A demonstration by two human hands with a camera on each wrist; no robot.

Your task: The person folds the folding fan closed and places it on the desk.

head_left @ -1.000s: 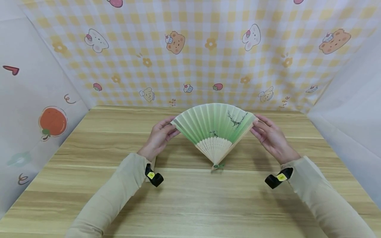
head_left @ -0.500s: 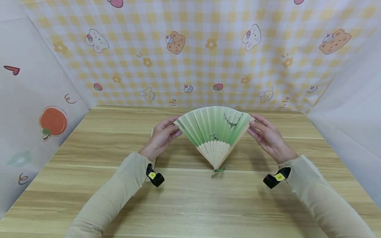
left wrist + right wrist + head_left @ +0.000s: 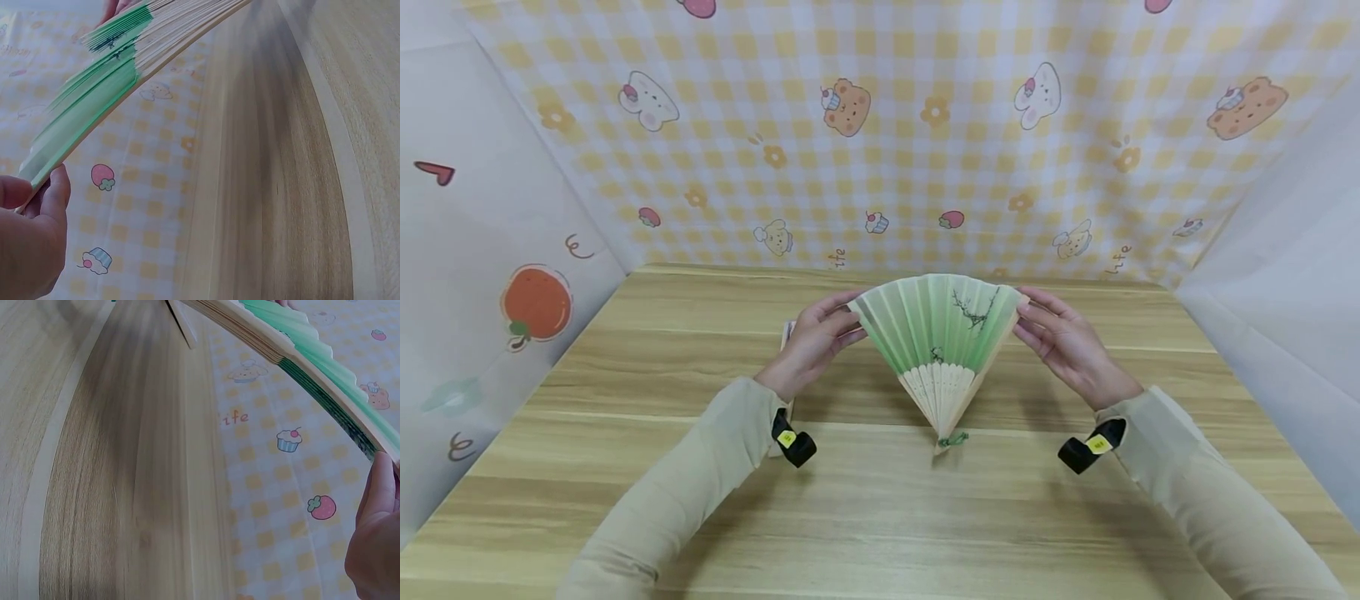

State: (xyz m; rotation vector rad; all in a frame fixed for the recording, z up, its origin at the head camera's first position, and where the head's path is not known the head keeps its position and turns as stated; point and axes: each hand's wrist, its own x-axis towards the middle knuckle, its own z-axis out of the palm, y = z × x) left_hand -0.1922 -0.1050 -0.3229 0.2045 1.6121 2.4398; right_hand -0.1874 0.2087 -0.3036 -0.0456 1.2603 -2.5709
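Note:
A green folding fan [image 3: 928, 325] with pale wooden ribs and a dark branch print is partly spread in the head view, its pivot end with a green cord [image 3: 953, 440] pointing toward me. My left hand [image 3: 811, 340] pinches the fan's left outer edge between thumb and fingers. At the opposite edge, my right hand [image 3: 1070, 346] pinches the outer rib the same way. In the left wrist view the fan's pleats [image 3: 94, 103] slope up from the left thumb. The right wrist view shows folded ribs [image 3: 250, 334] bunched near the right hand's side.
A flat, thin object [image 3: 788, 333] lies on the wooden table [image 3: 880, 517], mostly hidden behind my left hand and wrist. A yellow checked cloth [image 3: 895, 158] hangs behind the table's far edge. White cloths [image 3: 482, 217] stand at both sides.
Both hands have moved closer together, and the fan's spread has narrowed. The fan has come slightly lower in the head view, toward me. More of the flat object shows beside my left hand.

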